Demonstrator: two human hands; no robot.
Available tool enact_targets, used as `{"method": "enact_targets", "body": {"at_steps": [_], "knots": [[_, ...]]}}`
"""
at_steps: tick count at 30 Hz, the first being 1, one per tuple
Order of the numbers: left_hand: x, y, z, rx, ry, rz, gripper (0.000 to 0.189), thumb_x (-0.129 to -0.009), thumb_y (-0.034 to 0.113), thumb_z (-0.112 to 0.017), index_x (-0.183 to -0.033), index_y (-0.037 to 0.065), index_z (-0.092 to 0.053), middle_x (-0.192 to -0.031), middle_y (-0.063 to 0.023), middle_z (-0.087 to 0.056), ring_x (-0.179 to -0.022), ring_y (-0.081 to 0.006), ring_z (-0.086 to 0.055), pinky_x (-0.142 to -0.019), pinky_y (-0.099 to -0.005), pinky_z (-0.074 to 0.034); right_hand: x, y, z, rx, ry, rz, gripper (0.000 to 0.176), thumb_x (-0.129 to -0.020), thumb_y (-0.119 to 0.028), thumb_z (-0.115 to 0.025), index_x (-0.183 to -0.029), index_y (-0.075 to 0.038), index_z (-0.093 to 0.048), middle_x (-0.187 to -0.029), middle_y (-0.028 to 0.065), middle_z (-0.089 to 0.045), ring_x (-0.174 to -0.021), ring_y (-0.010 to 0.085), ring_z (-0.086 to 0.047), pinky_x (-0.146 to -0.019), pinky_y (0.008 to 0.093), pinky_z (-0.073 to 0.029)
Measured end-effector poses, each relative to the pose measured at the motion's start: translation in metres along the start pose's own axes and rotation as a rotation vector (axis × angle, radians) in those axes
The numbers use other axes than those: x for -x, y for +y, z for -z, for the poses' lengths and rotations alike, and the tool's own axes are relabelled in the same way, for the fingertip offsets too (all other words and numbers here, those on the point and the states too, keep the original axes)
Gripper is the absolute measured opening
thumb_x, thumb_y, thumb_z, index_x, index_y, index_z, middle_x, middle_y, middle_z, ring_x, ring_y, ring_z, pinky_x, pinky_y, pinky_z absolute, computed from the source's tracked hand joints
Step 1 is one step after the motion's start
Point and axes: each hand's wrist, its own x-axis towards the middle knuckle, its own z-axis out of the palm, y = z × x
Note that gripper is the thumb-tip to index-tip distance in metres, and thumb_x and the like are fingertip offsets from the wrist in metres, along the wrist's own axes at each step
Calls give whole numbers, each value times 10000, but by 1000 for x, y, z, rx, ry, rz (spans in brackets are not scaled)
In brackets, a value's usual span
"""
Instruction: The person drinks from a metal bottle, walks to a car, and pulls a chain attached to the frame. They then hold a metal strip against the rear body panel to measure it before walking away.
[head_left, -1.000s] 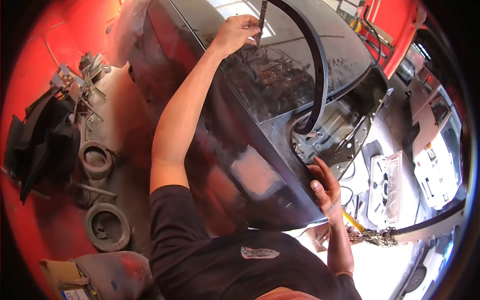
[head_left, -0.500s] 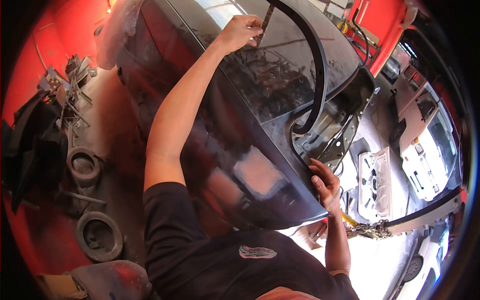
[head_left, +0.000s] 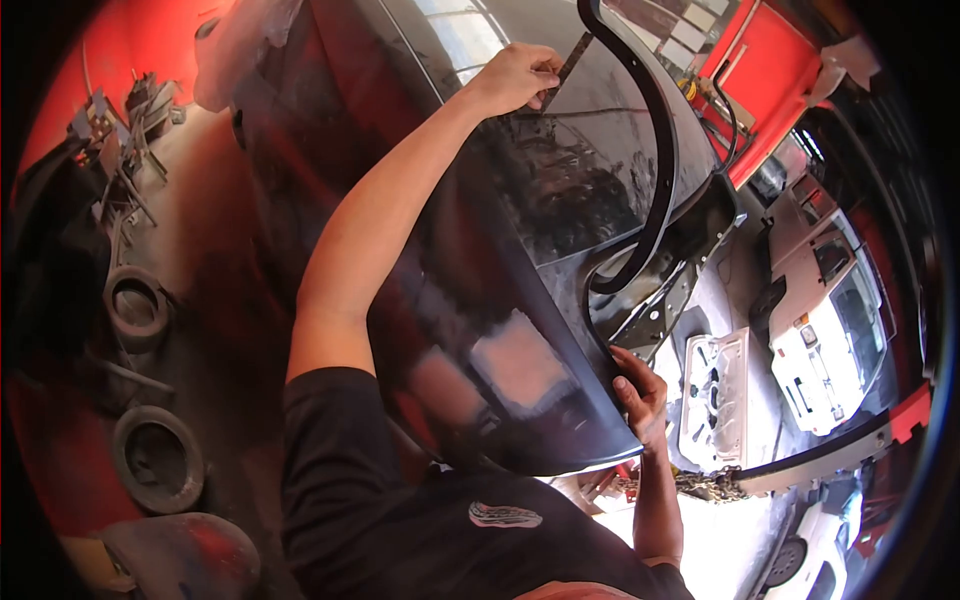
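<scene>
My left hand (head_left: 520,78) reaches over a dark car body panel (head_left: 440,290), fingers pinching a thin, dark flat strip (head_left: 568,70). The strip's upper end meets a curved black trim strip (head_left: 665,150), which arches over the sooty, glossy surface and hooks round at its lower end. Down at the panel's near corner, my right hand (head_left: 640,395) grips the edge, thumb on the near side and fingers behind it. Two sanded pinkish patches (head_left: 522,362) show on the panel beside that hand. Bare metal structure with holes (head_left: 655,300) lies just beyond the edge.
Tyres (head_left: 157,458) and scrap parts (head_left: 125,150) lie along the left. At right are a pale door-like panel (head_left: 715,400), a heap of chain (head_left: 705,485), a long bumper-like bar (head_left: 820,460) and a white vehicle (head_left: 825,310). A red wall (head_left: 765,70) stands behind.
The view has shifted, so the tyres sit further left and the vehicle lower. My left hand still pinches the strip, and my right hand stays on the panel edge.
</scene>
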Motion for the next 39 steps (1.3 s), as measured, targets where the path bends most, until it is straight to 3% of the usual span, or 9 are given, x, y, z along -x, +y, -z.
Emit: {"method": "enact_targets", "body": {"at_steps": [14, 16, 21, 23, 24, 27, 30, 34, 39], "knots": [[-3, -15, -2, -133, 39, -122, 181, -988, 92, -634, -1114, -25, -688, -980, -109, -705, -852, -181, -712, -709, -309, -597, -1, -2, -4, -12, 3, -63, 625, -933, -338, -685, -1408, 56, -582, -1214, 164, -716, -1110, 189, -640, -1014, 319, -453], [-7, -16, -4, -13, 46, -77, 172, -927, 102, -651, -1059, 23, -728, -794, -103, -699, -657, -219, -684, -601, -382, -573, -2, 0, -3, -21, -8, -59, 634, -928, -342, -691, -1410, 54, -580, -1227, 171, -713, -1121, 194, -639, -1018, 318, -452], [1, -10, 0, 29, 45, -46, 117, -929, 69, -652, -1008, -13, -681, -790, -76, -665, -678, -170, -658, -572, -329, -568, -4, -5, -2, 50, -25, -7, 603, -910, -311, -678, -1398, 34, -597, -1228, 161, -720, -1149, 219, -644, -1008, 347, -472], [-8, -29, 4, 88, -6, -41, 127, -944, 88, -683, -1049, 17, -676, -830, -77, -669, -723, -172, -667, -595, -337, -586, -4, -14, 1, 70, -71, -14, 565, -926, -300, -664, -1390, 18, -605, -1203, 175, -726, -1134, 233, -661, -1003, 356, -480], [-5, -20, 9, -113, -26, -89, 229, -993, 89, -638, -1194, -15, -666, -1052, -90, -691, -892, -148, -679, -767, -319, -608, -4, -15, 4, 66, -96, -12, 554, -932, -302, -663, -1386, 11, -608, -1194, 183, -728, -1137, 241, -667, -1000, 366, -486], [-3, -15, 16, 147, 26, 22, 371, -994, 94, -656, -1329, -56, -605, -1245, -143, -670, -1092, -218, -684, -854, -349, -621, -4, -5, 13, 149, -54, 168, 526, -950, -305, -660, -1387, -18, -616, -1191, 210, -729, -1147, 275, -683, -979, 379, -510], [13, -10, 29, 167, 210, -8, 413, -992, 84, -671, -1351, -73, -539, -1276, -202, -631, -1142, -299, -673, -926, -412, -618, 2, 1, 16, -74, -39, 155, 496, -977, -301, -651, -1394, -33, -615, -1234, 208, -721, -1138, 290, -693, -978, 388, -520], [50, 21, 49, 281, 36, -168, 254, -1043, 50, -545, -1270, -58, -583, -1216, -202, -642, -1102, -315, -661, -1000, -493, -557, 10, 20, 27, -236, 37, 278, 437, -993, -284, -666, -1324, 2, -658, -1240, 161, -723, -1146, 272, -689, -992, 376, -514], [141, 137, -71, 247, -200, -115, 227, -1062, 85, -490, -1222, -60, -563, -1104, -187, -608, -983, -303, -631, -914, -448, -558, 54, 61, 59, -445, 199, 211, 396, -996, -313, -672, -1238, -1, -702, -1142, 147, -742, -1072, 250, -700, -928, 360, -532]]}}
